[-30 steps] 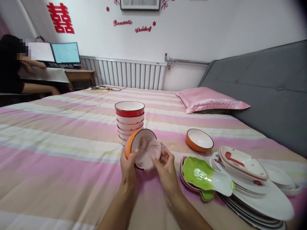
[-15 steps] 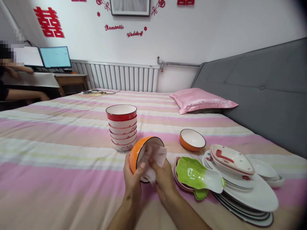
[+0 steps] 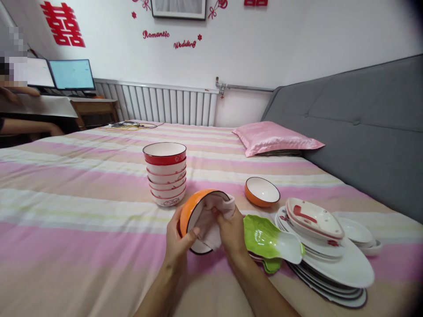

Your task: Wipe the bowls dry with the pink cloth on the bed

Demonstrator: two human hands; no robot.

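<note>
Tilted on its side, an orange bowl with a white inside and dark rim is held above the bed. My left hand grips its left side, thumb over the lower rim. A pale pink cloth lies bunched inside the bowl and folds over its upper right rim. My right hand pinches this cloth against the bowl's right side, some of its fingers hidden behind. Just beyond stands a stack of red-and-white bowls. Another orange bowl sits upright to the right.
Green leaf-shaped dishes lie right of my right hand, beside stacked white plates and small white dishes. A pink pillow rests by the grey headboard. Cables lie at the bed's far edge. A person sits far left near monitors.
My right hand has moved slightly right and up with the cloth, which now wraps over the bowl's rim. The bowl's opening shows more. The whole view has shifted a little.
</note>
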